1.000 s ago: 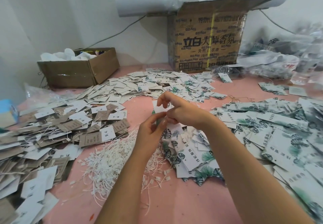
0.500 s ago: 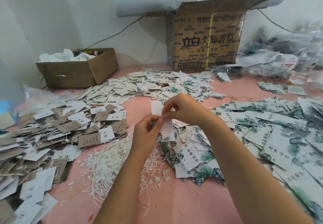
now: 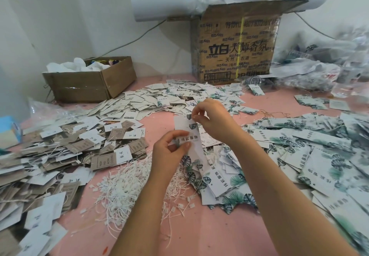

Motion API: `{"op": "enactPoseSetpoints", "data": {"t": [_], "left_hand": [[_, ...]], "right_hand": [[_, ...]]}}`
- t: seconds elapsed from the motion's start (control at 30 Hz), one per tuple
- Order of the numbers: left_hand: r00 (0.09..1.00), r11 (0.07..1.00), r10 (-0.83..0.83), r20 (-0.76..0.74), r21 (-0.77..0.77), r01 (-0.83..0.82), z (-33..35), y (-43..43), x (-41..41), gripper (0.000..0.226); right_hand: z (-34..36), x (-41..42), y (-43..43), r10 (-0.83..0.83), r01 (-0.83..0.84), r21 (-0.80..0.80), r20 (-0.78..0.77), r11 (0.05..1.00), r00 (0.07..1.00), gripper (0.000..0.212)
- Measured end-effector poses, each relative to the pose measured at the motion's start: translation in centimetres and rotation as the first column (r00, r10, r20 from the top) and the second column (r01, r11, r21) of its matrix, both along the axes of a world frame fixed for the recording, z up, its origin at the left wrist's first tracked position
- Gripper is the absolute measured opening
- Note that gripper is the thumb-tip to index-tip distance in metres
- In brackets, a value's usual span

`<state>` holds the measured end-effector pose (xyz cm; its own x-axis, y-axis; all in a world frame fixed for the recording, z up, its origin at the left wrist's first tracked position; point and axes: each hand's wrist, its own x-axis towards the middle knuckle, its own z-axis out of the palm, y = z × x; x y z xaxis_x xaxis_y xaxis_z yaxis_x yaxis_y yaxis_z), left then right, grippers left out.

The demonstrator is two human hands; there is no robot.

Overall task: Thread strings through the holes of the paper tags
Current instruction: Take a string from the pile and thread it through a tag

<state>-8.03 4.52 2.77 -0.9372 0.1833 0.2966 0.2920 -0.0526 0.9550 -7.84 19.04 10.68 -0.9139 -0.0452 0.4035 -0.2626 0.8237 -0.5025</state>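
Head view: the paper tag (image 3: pixel 184 125) is held up above the pink table (image 3: pixel 199 229), just above the middle of the picture. Its long axis runs from 11 o'clock down to 5 o'clock, printed face toward the camera and leaf motif near the top.

The left hand (image 3: pixel 169 154) grips the tag's lower half, thumb laid across the printed characters. The right hand (image 3: pixel 213 120) pinches at the top edge with curled fingertips. These fingers hide the tag's hole, and I cannot make out whether they hold a string. The tag's lower end is lost behind the left hand.

The pile of white strings (image 3: pixel 127 183) lies at 7 o'clock from the tag. Leaf-print tags (image 3: pixel 319 148) spread out at 3 o'clock, cut off by the right edge.
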Motion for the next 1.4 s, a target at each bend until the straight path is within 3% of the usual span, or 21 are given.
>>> {"op": "enactPoseSetpoints", "data": {"t": [0.17,0.33,0.57,0.73,0.97,1.4], "left_hand": [[1.000,0.995,-0.010,-0.019,0.095,0.012,0.4,0.1,0.2,0.059],[1.000,0.987,0.002,-0.005,0.162,-0.001,0.5,0.0,0.0,0.082],[0.999,0.989,0.035,-0.008,0.141,-0.034,0.8,0.1,-0.2,0.036],[0.999,0.990,0.022,-0.040,0.144,-0.016,1.2,0.1,0.0,0.030],[0.996,0.994,0.078,-0.049,0.086,-0.074,1.1,0.0,-0.3,0.018],[0.996,0.990,0.036,-0.084,0.139,-0.025,1.7,-0.1,0.0,0.042]], "right_hand": [[-0.3,-0.2,0.0,-0.038,0.038,-0.023,-0.033,0.999,0.999,0.012],[-0.3,0.0,-0.3,0.025,-0.025,0.004,-0.076,1.000,0.997,0.010],[0.1,0.5,-0.2,0.049,-0.059,-0.054,-0.163,0.997,0.985,0.009],[0.0,0.6,-0.5,0.128,-0.129,0.000,-0.100,0.992,0.987,0.005],[0.0,0.7,-0.9,0.142,-0.145,-0.007,-0.150,0.989,0.978,0.006],[-0.1,0.5,-1.3,0.109,-0.105,0.028,-0.202,0.994,0.973,0.010]]}}
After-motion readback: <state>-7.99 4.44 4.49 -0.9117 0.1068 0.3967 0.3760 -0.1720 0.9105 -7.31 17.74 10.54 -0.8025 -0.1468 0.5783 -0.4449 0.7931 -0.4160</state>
